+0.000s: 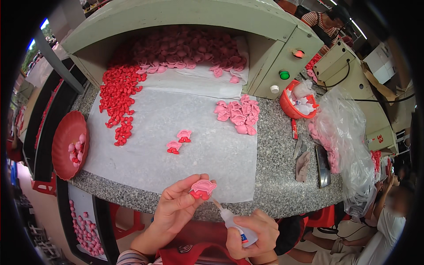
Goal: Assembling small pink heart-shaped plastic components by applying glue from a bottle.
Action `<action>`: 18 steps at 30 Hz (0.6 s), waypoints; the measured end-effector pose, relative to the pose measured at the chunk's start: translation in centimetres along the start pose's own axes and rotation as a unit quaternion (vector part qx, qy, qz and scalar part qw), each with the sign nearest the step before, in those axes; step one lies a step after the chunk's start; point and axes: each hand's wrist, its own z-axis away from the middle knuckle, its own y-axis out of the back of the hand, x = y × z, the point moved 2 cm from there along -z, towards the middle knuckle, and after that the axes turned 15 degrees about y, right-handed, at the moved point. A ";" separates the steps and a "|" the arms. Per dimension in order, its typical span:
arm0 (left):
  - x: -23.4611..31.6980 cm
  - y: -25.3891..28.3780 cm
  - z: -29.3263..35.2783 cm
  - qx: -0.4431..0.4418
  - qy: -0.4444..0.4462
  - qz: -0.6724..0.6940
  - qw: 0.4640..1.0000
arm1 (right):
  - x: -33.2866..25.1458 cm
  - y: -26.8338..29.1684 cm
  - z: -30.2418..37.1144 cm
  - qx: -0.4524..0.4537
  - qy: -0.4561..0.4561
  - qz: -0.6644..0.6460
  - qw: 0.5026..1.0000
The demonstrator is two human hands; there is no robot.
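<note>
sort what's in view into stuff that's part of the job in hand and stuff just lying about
Part of the job:
- pink-and-red piece in the left hand
- white bottle in the right hand
- loose red pieces
- loose pink pieces

Apparently just lying about:
- dark phone
- crumpled brownish scrap
- clear plastic bag

Squeeze bottle, lower body partly covered by right hand; pale green housing, top cut by upper edge; pink pieces, partly veiled under clear plastic bag; person at right, head blurred; striped sleeve, cut by lower edge
</note>
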 end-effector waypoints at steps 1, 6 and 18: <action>0.0 0.0 0.0 -0.001 0.001 0.000 1.000 | 0.0 0.0 0.0 0.003 0.001 -0.001 1.000; 0.0 0.1 0.0 -0.001 0.001 0.001 1.000 | 0.1 -0.2 0.0 0.011 0.005 -0.001 1.000; 0.0 0.1 0.0 0.006 0.003 0.001 1.000 | 0.1 0.1 -0.3 0.005 0.012 -0.017 1.000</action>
